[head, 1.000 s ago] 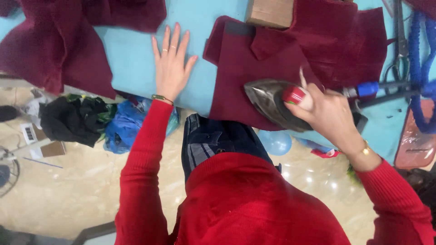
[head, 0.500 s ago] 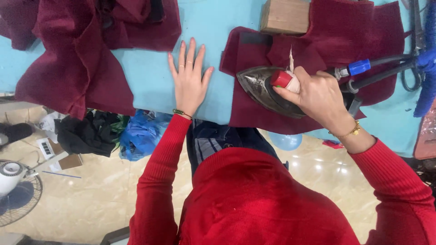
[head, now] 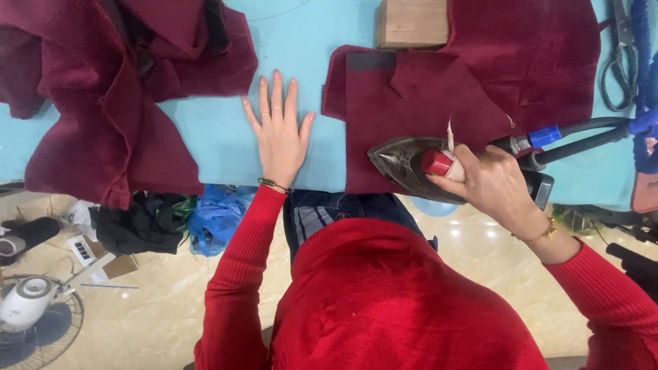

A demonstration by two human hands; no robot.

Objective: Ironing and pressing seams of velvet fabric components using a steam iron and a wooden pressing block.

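Iron (head: 404, 164) sits sole-down on the near edge of a maroon cloth piece (head: 411, 103), at the right half of the turquoise worktop (head: 205, 147) — its long axis runs roughly 9-to-3, pointed nose toward 9 o'clock, heel and the hose with the blue fitting (head: 548, 137) trailing off toward 3. Right hand (head: 483, 181) is wrapped over the handle from the heel side, grip pressed together around it, thumb by the red knob (head: 435, 163). From that grip the bulk of the cloth lies toward 12 and 11 o'clock; only a narrow strip of it remains at 9, ahead of the nose. Left hand (head: 277, 133) lies flat on bare worktop, fingers spread and holding nothing, at 9 o'clock from the iron, just beside the cloth's left edge but apart from it — the nearer hand to that edge. Wooden block (head: 411, 22) rests at 12 o'clock on the far edge of the cloth; a second heap of maroon cloth (head: 116, 89) lies well apart at far left; scissors (head: 620, 62) at 2 o'clock.
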